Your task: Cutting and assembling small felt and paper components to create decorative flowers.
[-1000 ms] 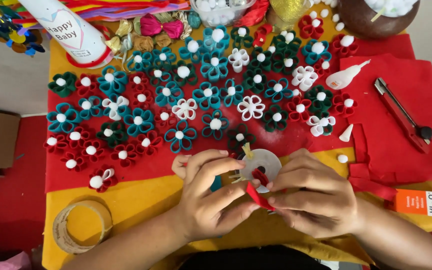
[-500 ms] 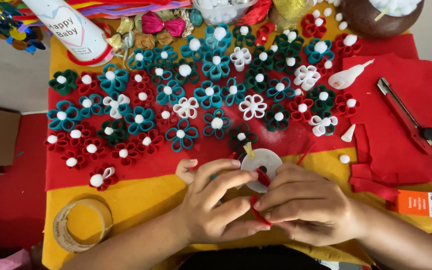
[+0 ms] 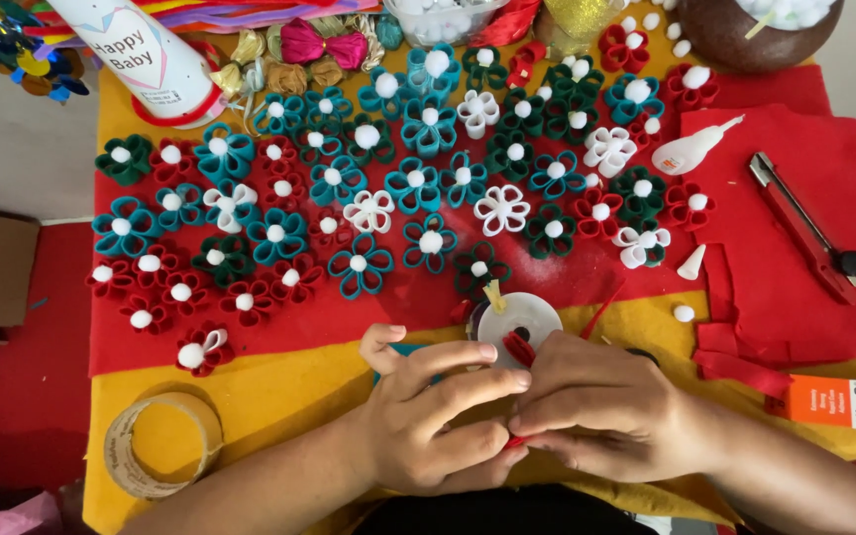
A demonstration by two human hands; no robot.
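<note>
My left hand (image 3: 438, 416) and my right hand (image 3: 601, 406) meet over a red felt strip (image 3: 519, 349), pinching and folding it between the fingertips. Another bit of the red strip pokes out below the fingers. Just beyond the fingertips lies a white disc (image 3: 529, 319) with a dark hole in its middle and a small yellow piece at its edge. Many finished felt flowers (image 3: 359, 266) in teal, red, green and white, each with a white pompom centre, cover the red sheet beyond the hands.
A roll of clear tape (image 3: 162, 444) sits on the yellow felt (image 3: 279, 381) at left. A glue bottle (image 3: 695, 149), its loose cap (image 3: 692, 264), a red utility knife (image 3: 804, 226) and an orange box (image 3: 844, 401) lie at right. A white cone (image 3: 146, 54) and bowls stand at the back.
Both hands have stayed over the red strip, fingers shifting as they fold it; the left fingers have stretched across toward the right hand.
</note>
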